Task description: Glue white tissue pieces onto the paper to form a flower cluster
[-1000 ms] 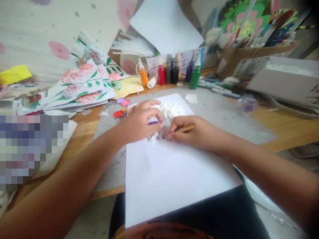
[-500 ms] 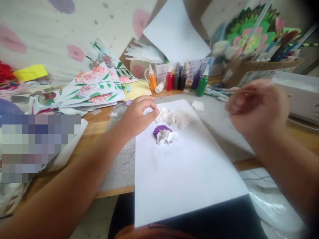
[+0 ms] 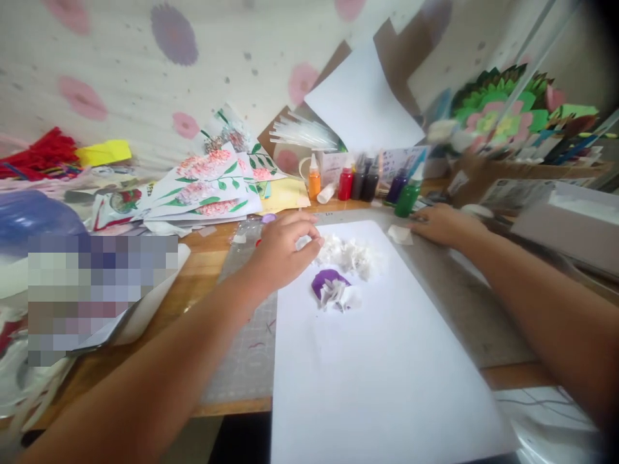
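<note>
White sheet [image 3: 377, 386], over mat [image 3: 261, 361] and desk [image 3: 207, 264] edge — bearing white paper curls [image 3: 358, 258], strip-topped purple piece [image 3: 325, 280]. Left hand [image 3: 285, 251], obscuring sheet's edge, loosely bent; right hand [image 3: 442, 225], near green bottle [image 3: 407, 198] and white scrap [image 3: 400, 234]: grasp of both indeterminable. Behind — red bottle [image 3: 345, 185], flower pictures [image 3: 207, 183].

My station is a craft workspace, evidenced by the wooden desk [image 3: 203, 258]; on it lies a gridded mat [image 3: 246, 367]; behind the mat stand squeeze bottles [image 3: 345, 185]; behind-left, floral pictures [image 3: 193, 190]; behind-right, a cardboard box [image 3: 476, 177] of brushes [image 3: 578, 125].
</note>
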{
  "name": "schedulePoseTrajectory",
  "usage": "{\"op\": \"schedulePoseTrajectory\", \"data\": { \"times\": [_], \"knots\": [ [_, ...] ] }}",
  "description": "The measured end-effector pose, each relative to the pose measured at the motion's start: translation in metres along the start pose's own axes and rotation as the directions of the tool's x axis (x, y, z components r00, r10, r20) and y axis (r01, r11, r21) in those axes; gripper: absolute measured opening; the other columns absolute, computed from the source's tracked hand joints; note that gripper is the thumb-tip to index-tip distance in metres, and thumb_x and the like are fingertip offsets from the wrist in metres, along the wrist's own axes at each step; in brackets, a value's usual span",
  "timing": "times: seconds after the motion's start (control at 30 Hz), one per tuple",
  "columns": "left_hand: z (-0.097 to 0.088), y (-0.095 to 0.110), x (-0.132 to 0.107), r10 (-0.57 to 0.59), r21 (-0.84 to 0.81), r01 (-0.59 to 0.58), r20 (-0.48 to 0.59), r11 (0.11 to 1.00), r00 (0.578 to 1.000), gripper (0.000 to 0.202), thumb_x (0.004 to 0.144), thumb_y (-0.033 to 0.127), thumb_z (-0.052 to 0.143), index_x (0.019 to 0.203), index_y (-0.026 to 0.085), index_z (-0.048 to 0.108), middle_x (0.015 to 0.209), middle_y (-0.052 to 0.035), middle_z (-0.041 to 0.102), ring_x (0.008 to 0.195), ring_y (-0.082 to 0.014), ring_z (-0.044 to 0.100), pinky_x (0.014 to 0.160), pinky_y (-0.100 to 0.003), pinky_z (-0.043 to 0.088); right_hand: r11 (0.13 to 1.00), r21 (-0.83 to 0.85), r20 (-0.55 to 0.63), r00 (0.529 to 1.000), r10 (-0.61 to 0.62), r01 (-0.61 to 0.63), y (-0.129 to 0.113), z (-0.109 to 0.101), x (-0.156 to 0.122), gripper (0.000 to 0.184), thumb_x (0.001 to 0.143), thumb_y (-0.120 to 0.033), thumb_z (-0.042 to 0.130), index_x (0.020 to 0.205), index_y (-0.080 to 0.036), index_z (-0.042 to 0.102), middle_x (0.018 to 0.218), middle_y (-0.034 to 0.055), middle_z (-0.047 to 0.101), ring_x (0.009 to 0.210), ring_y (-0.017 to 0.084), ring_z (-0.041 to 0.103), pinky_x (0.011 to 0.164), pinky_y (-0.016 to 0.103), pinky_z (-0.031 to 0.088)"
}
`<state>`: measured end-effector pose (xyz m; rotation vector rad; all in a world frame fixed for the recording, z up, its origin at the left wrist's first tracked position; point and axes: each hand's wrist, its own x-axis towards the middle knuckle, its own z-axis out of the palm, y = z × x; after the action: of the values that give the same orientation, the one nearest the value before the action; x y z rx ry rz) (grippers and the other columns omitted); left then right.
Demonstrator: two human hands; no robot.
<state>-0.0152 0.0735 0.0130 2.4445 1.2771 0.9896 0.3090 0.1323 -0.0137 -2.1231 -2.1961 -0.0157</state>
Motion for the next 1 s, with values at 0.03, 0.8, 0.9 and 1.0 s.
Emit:
{"op": "schedulePoseTrajectory", "data": {
  "times": [0.03,0.8,0.9,1.0],
  "knots": [
    [0.000,0.000,0.000,-0.006,0.000,0.006,0.002,1.000,1.000,0.014,0.077,0.026,0.050,0.068,0.019,0.057,0.109,-0.0034,0.057,0.106,-0.0200,0.049,0.094,-0.038,0.034,1.000,-0.006,0.013,1.000,0.011,-0.011,-0.001,0.000,0.000,0.039,0.076,-0.045,0.045,0.091,-0.013,0.061,0.100,0.0177,0.056,0.087,0.025,0.051,0.071,0.035,0.035],
    [0.002,0.002,-0.003,-0.038,0.006,0.038,0.021,0.999,0.999,0.014,0.077,0.026,0.048,0.074,0.020,0.061,0.121,-0.0048,0.047,0.116,-0.0236,0.039,0.094,-0.043,0.034,0.968,0.223,0.150,0.977,-0.149,0.113,-0.018,0.005,-0.002,0.060,0.068,-0.050,0.052,0.117,-0.017,0.047,0.115,0.0114,0.054,0.096,0.022,0.056,0.081,0.031,0.042],
    [0.000,0.003,-0.003,-0.038,0.016,0.038,0.010,0.999,0.999,0.014,0.077,0.025,0.048,0.074,0.019,0.061,0.122,-0.0059,0.045,0.118,-0.0238,0.037,0.096,-0.044,0.033,0.955,0.253,0.157,0.968,-0.198,0.155,-0.019,0.004,0.002,0.041,0.067,-0.045,0.053,0.098,-0.019,0.058,0.102,0.0073,0.060,0.092,0.021,0.056,0.079,0.029,0.042],
    [0.000,0.003,-0.003,-0.040,0.013,0.039,0.021,0.999,0.999,0.014,0.078,0.025,0.048,0.075,0.019,0.060,0.122,-0.0065,0.045,0.118,-0.0233,0.037,0.097,-0.045,0.032,0.955,0.260,0.133,0.975,-0.178,0.139,-0.022,0.001,0.001,0.025,0.067,-0.037,0.053,0.083,-0.019,0.059,0.089,0.0051,0.063,0.084,0.020,0.057,0.073,0.029,0.042]
  ]
}}
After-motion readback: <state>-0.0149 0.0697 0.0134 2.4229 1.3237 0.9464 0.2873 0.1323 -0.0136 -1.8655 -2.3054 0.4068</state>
